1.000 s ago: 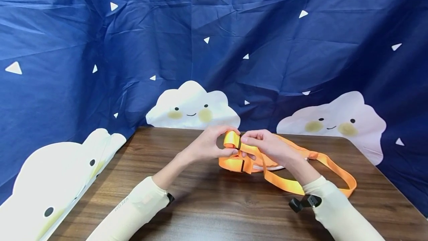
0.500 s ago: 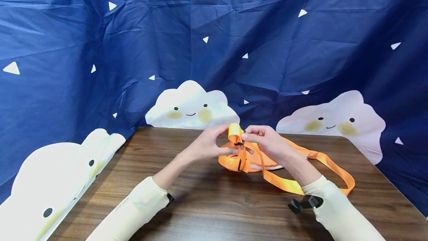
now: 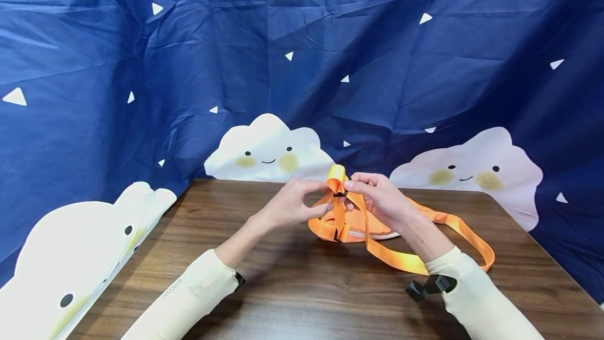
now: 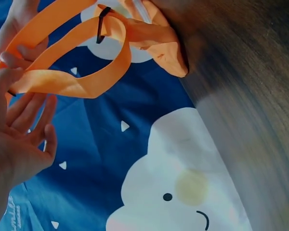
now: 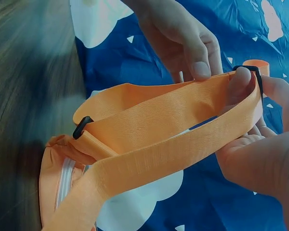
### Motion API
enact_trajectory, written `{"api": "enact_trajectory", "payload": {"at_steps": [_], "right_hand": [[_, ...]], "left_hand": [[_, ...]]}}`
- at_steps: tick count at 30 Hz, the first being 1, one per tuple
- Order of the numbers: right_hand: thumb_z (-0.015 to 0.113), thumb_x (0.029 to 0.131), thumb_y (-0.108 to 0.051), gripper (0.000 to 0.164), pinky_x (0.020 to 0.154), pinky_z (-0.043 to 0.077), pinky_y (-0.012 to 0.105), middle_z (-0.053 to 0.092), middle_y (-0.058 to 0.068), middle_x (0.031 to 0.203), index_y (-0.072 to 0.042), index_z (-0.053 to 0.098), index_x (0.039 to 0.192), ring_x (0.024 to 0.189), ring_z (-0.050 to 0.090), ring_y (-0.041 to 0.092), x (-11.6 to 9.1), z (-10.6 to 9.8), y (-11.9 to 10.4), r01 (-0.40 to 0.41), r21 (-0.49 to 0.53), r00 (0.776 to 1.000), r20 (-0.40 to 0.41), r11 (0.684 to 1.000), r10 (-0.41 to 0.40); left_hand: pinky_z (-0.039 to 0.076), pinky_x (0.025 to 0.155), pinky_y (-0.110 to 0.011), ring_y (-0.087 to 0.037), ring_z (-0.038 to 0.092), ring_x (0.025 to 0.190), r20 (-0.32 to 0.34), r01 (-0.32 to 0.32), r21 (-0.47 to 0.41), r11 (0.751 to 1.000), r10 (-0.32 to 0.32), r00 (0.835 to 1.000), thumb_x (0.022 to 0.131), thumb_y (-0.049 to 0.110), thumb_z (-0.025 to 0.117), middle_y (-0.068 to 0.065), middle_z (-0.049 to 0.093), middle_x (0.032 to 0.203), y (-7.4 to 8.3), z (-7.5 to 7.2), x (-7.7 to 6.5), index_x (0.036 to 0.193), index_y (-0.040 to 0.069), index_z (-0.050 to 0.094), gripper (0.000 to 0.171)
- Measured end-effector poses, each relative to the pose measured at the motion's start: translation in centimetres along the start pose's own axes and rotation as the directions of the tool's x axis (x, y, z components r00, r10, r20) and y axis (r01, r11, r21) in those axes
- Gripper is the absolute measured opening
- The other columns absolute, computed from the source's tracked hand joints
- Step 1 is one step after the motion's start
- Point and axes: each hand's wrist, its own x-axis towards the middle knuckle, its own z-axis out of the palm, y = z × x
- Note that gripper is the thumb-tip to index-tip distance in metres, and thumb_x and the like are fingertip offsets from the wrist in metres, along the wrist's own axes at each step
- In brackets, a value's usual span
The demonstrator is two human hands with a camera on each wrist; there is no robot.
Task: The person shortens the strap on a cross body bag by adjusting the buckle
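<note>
Strap (image 5: 176, 155) is probably being adjusted: pinched at buckle (image 3: 340, 194) by right hand (image 3: 381, 197), by left hand (image 3: 293, 202) unclear; pulling is next required.

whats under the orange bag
The orange bag rests on the brown table, whose top shows around it; whatever lies directly beneath is covered and cannot be seen.

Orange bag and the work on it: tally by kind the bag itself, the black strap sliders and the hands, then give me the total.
Orange bag: 1
Black strap sliders: 2
Hands: 2 (left hand, right hand)
Total: 5
</note>
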Motion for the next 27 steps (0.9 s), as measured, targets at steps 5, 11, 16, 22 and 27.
{"api": "enact_trajectory", "payload": {"at_steps": [5,11,16,22,27], "right_hand": [[0.059,0.104,-0.014,0.02,0.085,0.046,0.037,0.066,0.011,0.081,-0.004,0.069,0.09,0.073,0.06,0.026,0.0,-0.2,-0.2,-0.006,0.04,1.0,0.004,0.999,0.005],[0.056,0.105,-0.014,0.021,0.078,0.052,0.031,0.068,0.012,0.085,-0.006,0.069,0.09,0.071,0.059,0.022,-0.4,-0.3,-1.1,-0.024,0.12,1.0,0.01,0.992,0.023],[0.054,0.106,-0.014,0.023,0.074,0.052,0.028,0.068,0.011,0.085,-0.006,0.069,0.09,0.07,0.059,0.021,-0.6,-0.7,-1.7,-0.019,0.148,1.0,0.006,0.989,0.018],[0.054,0.104,-0.012,0.024,0.069,0.05,0.027,0.067,0.009,0.079,-0.007,0.068,0.086,0.067,0.057,0.019,-0.6,-0.9,-1.9,-0.008,0.155,1.0,-0.019,0.988,0.011],[0.052,0.104,-0.01,0.027,0.068,0.049,0.027,0.065,0.009,0.078,-0.008,0.064,0.08,0.067,0.055,0.02,-0.8,-1.1,-1.9,-0.015,0.184,1.0,-0.016,0.983,0.018]], "left_hand": [[0.048,0.095,-0.024,-0.012,0.066,0.103,0.016,-0.016,0.155,0.988,0.013,1.0,0.088,0.021,0.08,-0.003,0.074,0.111,-0.1,0.0,-0.1,0.118,0.005,0.073,0.035],[0.049,0.09,-0.027,-0.012,0.067,0.1,0.053,-0.021,0.273,0.962,0.007,0.999,0.085,0.023,0.082,-0.001,0.074,0.111,-0.3,0.1,-0.2,0.117,0.006,0.075,0.037],[0.049,0.089,-0.027,-0.012,0.067,0.097,0.077,-0.004,0.289,0.957,-0.019,0.997,0.086,0.024,0.082,0.0,0.074,0.111,-0.4,0.1,-0.2,0.118,0.008,0.074,0.036],[0.047,0.09,-0.034,-0.012,0.067,0.099,0.114,0.01,0.397,0.918,-0.06,0.992,0.088,0.03,0.08,0.003,0.074,0.111,-0.4,0.2,-0.4,0.117,0.012,0.075,0.035],[0.045,0.09,-0.038,-0.011,0.066,0.101,0.141,0.017,0.45,0.893,-0.09,0.986,0.089,0.033,0.078,0.004,0.073,0.112,-0.4,0.4,-0.6,0.119,0.014,0.074,0.036]]}}
